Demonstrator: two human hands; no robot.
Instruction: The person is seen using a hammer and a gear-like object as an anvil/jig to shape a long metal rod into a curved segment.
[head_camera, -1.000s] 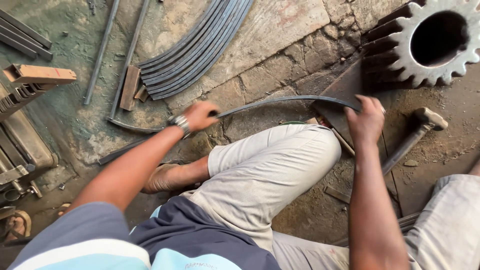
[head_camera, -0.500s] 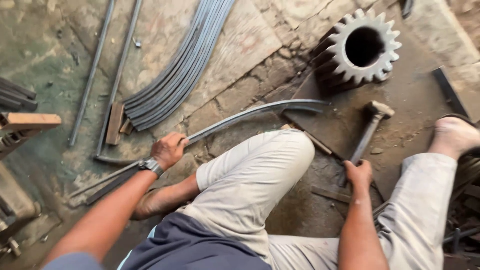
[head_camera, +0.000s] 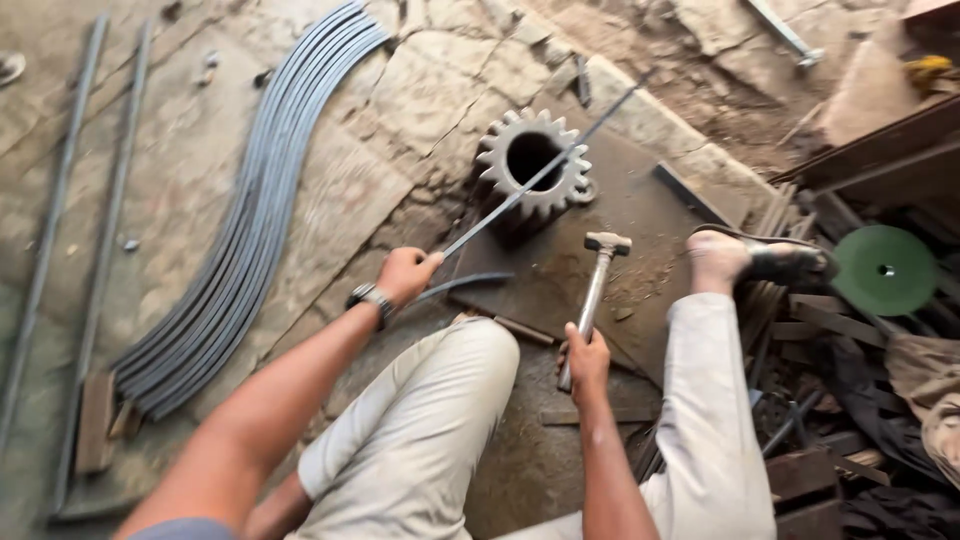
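Observation:
I sit on the ground with my knees spread. My left hand (head_camera: 405, 273), a watch on its wrist, grips one end of a long thin flat metal strip (head_camera: 540, 172). The strip is lifted and slants up to the right across a large toothed steel gear (head_camera: 508, 148). My right hand (head_camera: 586, 358) is closed round the lower handle of a hammer (head_camera: 598, 280), whose head points away over a dark steel plate (head_camera: 560, 290). A short curved strip (head_camera: 462, 284) lies on the plate just right of my left hand.
A stack of long wavy bent strips (head_camera: 255, 215) lies on the stone floor at the left, with straight bars (head_camera: 105, 215) beyond it. My right foot in a sandal (head_camera: 765, 260) rests on the plate's right side. A green grinding disc (head_camera: 885, 270) and scrap metal crowd the right edge.
My left hand has raised the strip off the ground so that it slants over the gear. My right hand has left the strip and taken the hammer's handle. The view has swung to the right.

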